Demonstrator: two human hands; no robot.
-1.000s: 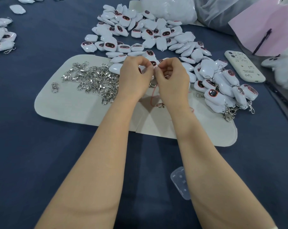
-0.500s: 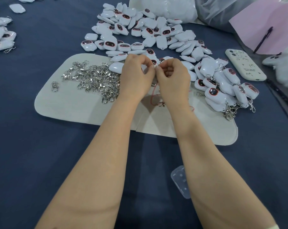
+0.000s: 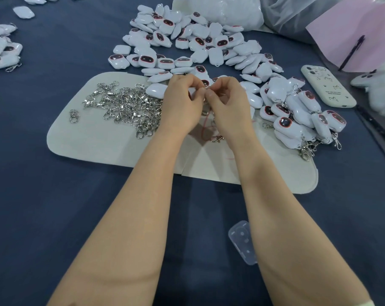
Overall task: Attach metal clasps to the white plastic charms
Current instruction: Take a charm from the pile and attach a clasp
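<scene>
Both hands work over the far middle of the cream felt mat [image 3: 94, 149], which lies on the navy-covered counter [image 3: 54, 217]. The left hand [image 3: 180, 107] and the right hand [image 3: 230, 107] are curled, knuckles up, with their fingertips brought together. Between them they pinch a small metal clasp [image 3: 206, 90], whose silver end hangs down in the gap between the palms. Whether a charm is tucked inside the left hand's curl cannot be told. A red thread [image 3: 205, 127] trails onto the mat beneath the hands. A second clasp [image 3: 216, 138] lies flat on the mat just below the right wrist.

On the mat's left half sits a tangled heap of clasps [image 3: 129, 107], with one lone clasp [image 3: 73, 115] apart from it near the mat's left edge. The white charms [image 3: 216, 55], many showing a dark oval face ringed in red, spread in a wide pile beyond the mat's far edge, and a few spill onto it. At the mat's right end lies a cluster of finished charms [image 3: 286, 124] with clasps already hanging from them. Right of the mat rests a white phone [image 3: 328, 89]. Further charms [image 3: 1, 51] lie well off to the mat's left. A clear plastic piece [image 3: 242, 244] lies on the counter on the near side of the mat.
</scene>
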